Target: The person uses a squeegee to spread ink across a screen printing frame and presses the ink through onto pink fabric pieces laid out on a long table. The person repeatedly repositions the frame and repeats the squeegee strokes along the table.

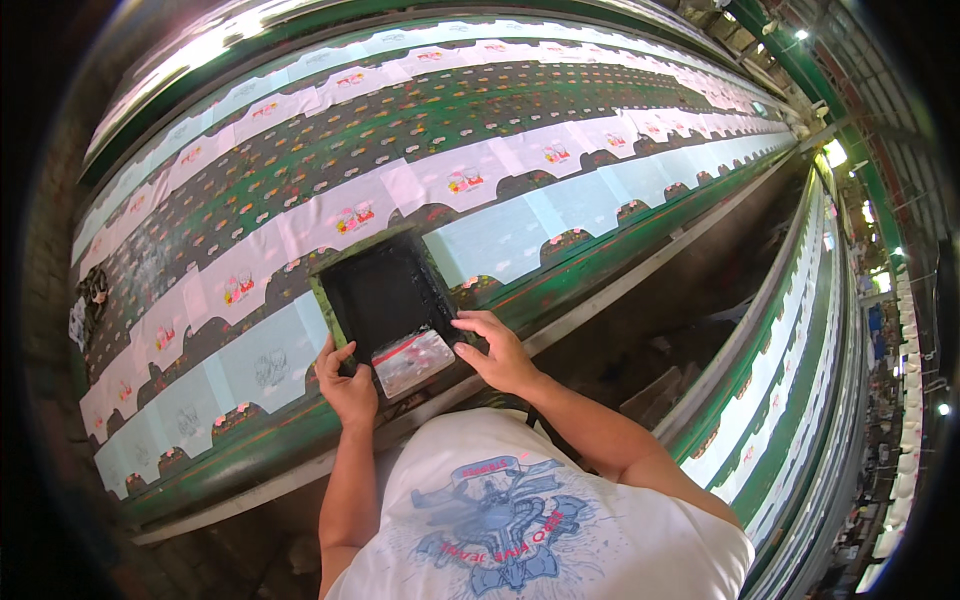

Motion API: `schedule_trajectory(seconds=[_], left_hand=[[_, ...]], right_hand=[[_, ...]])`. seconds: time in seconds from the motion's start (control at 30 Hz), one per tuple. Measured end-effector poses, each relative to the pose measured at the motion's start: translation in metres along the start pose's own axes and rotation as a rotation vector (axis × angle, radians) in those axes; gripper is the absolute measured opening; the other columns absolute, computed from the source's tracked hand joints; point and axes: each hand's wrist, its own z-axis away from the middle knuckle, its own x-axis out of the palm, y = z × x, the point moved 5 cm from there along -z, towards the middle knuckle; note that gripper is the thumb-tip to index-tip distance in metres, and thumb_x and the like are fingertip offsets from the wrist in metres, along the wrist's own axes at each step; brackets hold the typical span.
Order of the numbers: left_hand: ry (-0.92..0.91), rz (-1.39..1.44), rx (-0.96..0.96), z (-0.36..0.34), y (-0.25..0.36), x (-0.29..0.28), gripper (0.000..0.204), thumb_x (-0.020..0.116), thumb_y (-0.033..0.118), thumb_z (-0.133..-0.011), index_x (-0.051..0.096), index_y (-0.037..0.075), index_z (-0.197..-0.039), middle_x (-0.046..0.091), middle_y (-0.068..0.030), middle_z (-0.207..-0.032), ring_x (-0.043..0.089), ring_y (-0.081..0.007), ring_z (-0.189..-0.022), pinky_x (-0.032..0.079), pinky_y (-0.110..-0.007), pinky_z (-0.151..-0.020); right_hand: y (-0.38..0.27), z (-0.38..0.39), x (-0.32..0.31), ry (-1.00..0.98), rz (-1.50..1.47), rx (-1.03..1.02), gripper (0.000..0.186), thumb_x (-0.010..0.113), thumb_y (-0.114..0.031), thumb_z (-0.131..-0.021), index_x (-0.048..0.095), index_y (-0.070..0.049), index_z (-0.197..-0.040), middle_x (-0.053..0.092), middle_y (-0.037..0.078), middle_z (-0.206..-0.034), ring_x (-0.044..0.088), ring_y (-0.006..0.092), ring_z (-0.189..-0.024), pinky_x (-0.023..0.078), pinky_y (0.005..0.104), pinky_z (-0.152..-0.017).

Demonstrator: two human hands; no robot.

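My left hand (346,382) is closed on the left side of a green-edged printing frame (338,285), and my right hand (502,356) grips its right side. The frame lies over a row of light blue fabric pieces (493,238) on the long green table (597,241). Its middle is dark with black ink, and a smeared metallic strip (410,360) with a red line crosses the end nearest me. Pale outline prints show on the blue pieces to the left. Just beyond runs a row of pink pieces (300,219) with colourful printed figures.
Further rows of pink and blue pieces lie across the table, between strips with many small coloured marks. A rail (650,240) runs along the near edge. A second long table (775,385) stretches along the right. A dark crumpled item (95,290) sits at the far left.
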Motion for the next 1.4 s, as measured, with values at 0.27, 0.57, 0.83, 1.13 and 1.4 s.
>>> schedule_trajectory(seconds=[0.27,0.57,0.83,1.13,1.4], left_hand=[[0.041,0.048,0.125,0.011,0.054,0.064,0.041,0.074,-0.014,-0.076,0.082,0.009,-0.11,0.066,-0.024,-0.16,0.059,-0.0412,-0.15,0.042,-0.051,-0.128],[0.041,0.131,0.101,0.037,0.096,0.207,0.036,0.073,-0.013,-0.076,0.082,0.009,-0.103,0.066,-0.0257,-0.158,0.057,-0.0422,-0.15,0.041,-0.051,-0.128],[0.043,0.21,-0.106,0.045,0.094,0.242,0.032,0.072,-0.015,-0.078,0.081,0.004,-0.102,0.066,-0.0235,-0.162,0.063,-0.0327,-0.149,0.046,-0.043,-0.125],[0.041,0.36,-0.211,0.046,0.081,0.245,0.024,0.073,-0.015,-0.078,0.079,0.002,-0.093,0.065,-0.0231,-0.164,0.062,-0.0292,-0.15,0.045,-0.04,-0.124],[0.021,0.337,-0.223,0.044,0.091,0.249,0.02,0.073,-0.013,-0.078,0.076,0.003,-0.09,0.065,-0.0248,-0.164,0.062,-0.0305,-0.151,0.046,-0.041,-0.122]], right_hand=[[0.043,0.001,-0.064,0.005,0.006,-0.063,0.041,0.083,-0.016,-0.099,0.077,-0.005,-0.138,0.074,0.018,-0.147,0.065,0.0385,-0.14,0.048,0.0491,-0.122],[0.12,-0.012,-0.192,0.015,0.005,-0.05,0.041,0.082,-0.008,-0.095,0.079,-0.004,-0.135,0.076,0.018,-0.144,0.068,0.0369,-0.137,0.049,0.0485,-0.122],[0.101,-0.034,-0.229,-0.153,0.153,-0.404,0.037,0.085,-0.008,-0.092,0.078,-0.005,-0.128,0.074,0.016,-0.138,0.068,0.0409,-0.13,0.055,0.053,-0.113],[0.076,-0.058,-0.196,-0.461,0.386,-0.731,0.04,0.078,-0.012,-0.092,0.077,-0.007,-0.131,0.074,0.013,-0.124,0.069,0.0335,-0.12,0.053,0.0471,-0.103],[0.08,-0.08,-0.187,-0.456,0.508,-0.728,0.021,0.068,-0.008,-0.092,0.076,-0.008,-0.112,0.075,0.012,-0.109,0.072,0.0311,-0.105,0.057,0.0438,-0.093]])
